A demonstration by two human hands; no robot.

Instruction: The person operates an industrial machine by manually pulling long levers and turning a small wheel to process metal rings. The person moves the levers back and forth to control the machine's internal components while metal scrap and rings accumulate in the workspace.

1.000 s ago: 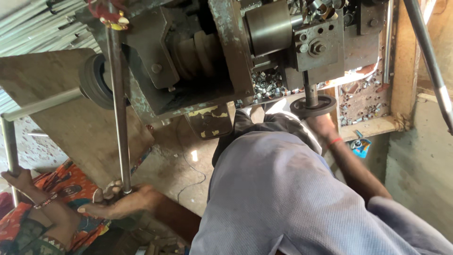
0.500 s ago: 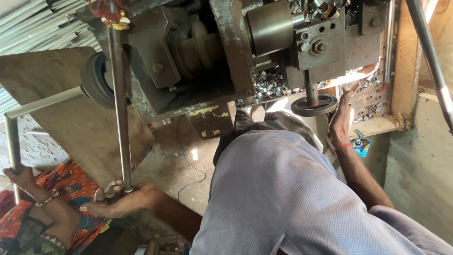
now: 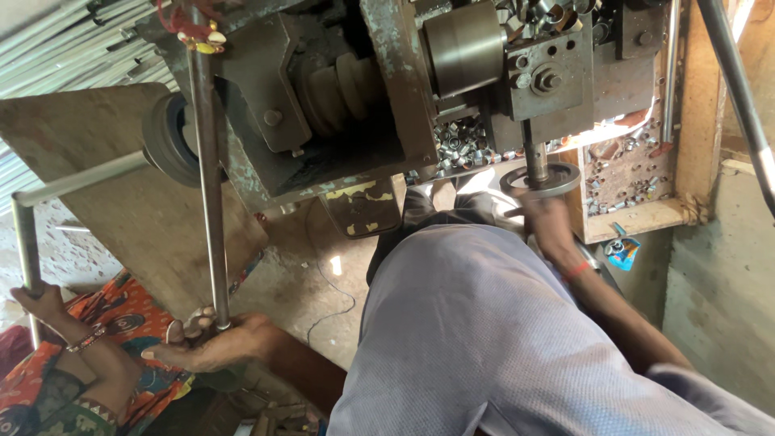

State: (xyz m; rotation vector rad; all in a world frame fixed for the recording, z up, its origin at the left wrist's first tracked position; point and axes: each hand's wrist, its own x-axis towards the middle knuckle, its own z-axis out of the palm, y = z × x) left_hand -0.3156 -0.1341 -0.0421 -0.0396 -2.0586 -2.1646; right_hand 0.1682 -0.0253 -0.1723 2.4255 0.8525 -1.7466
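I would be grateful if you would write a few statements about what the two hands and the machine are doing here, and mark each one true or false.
1. The left hand cups the lower end of a long metal rod. True.
2. The right hand rests flat on the person's own knee. False: it is up at the round handwheel on the machine.
3. Small metal rings lie piled in the machine's tray. True.
4. A red band sits on the left wrist. False: it is on the right wrist.
5. Another person's hand grips a bent grey bar at far left. True.
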